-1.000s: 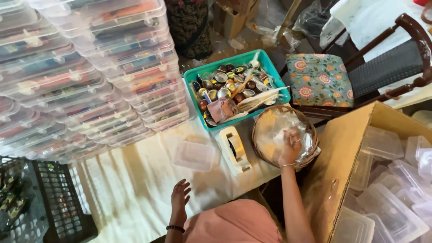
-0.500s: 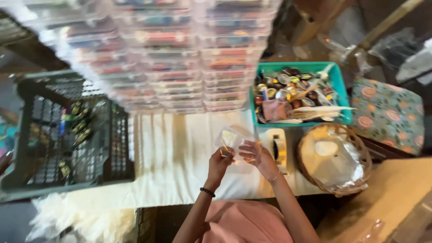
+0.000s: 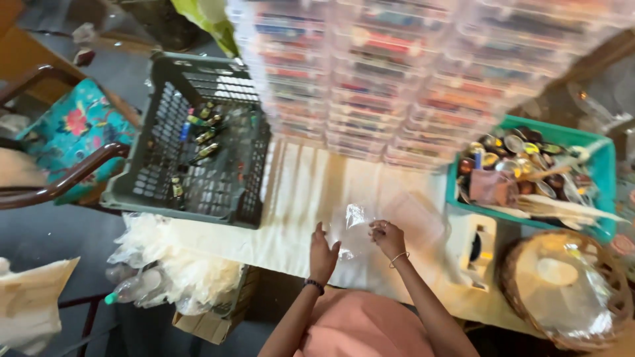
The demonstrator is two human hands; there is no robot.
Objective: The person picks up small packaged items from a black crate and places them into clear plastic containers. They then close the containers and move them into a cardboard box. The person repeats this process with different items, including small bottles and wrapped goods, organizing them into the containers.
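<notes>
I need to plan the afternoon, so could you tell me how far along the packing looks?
Done: many filled clear boxes stand stacked. In hand: left hand and right hand hold a clear bag. Left: the teal tray of tins and bottles in the crate.

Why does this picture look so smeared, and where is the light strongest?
Head view: motion blur smears the stacked clear boxes most; the dark crate is sharper. Warm light brightens the white cloth and glints off the clear bag between the left hand and right hand.
</notes>
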